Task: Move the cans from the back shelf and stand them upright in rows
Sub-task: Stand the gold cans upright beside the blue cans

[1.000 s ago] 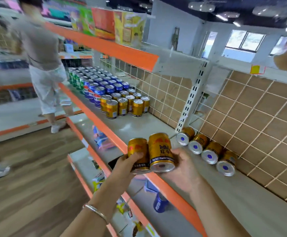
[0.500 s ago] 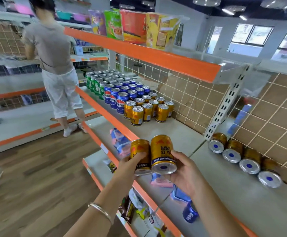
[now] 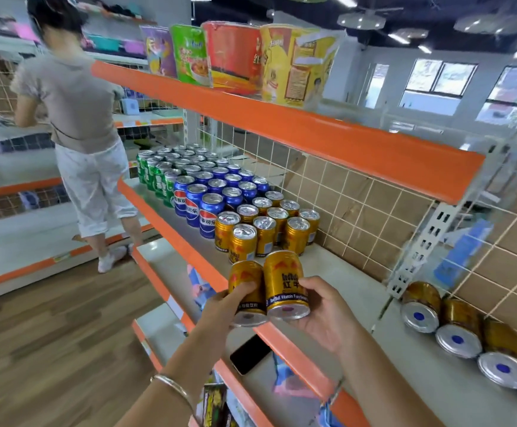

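Holding one gold Red Bull can apiece, both hands sit just below the centre of the frame, over the orange front lip of the shelf (image 3: 328,272). The left hand (image 3: 220,306) wraps its fingers round the left gold can (image 3: 246,288), thumb pressed across the label. The right hand (image 3: 322,309) cups the right gold can (image 3: 285,282) from the side, fingers curled onto its wall. The two cans touch side by side, tilted so their silver bases face the camera. A silver bangle (image 3: 171,382) circles the left wrist.

Just above the hands, near the middle of the frame, a block of upright gold cans (image 3: 266,226) stands in rows on the same shelf. Behind it, toward the upper left, come upright blue Pepsi cans (image 3: 217,192) and then green cans (image 3: 158,177).

At the lower right, a line of gold cans lying on their sides (image 3: 457,322) rests against the wire-grid back panel (image 3: 359,204), bases outward, well apart from the standing block.

A dark phone (image 3: 249,354) lies on the lower shelf under the hands. Noodle cups and snack bags (image 3: 238,57) line the top shelf. At the upper left a person in a beige top (image 3: 75,100) stands facing away on the wooden floor (image 3: 50,334).
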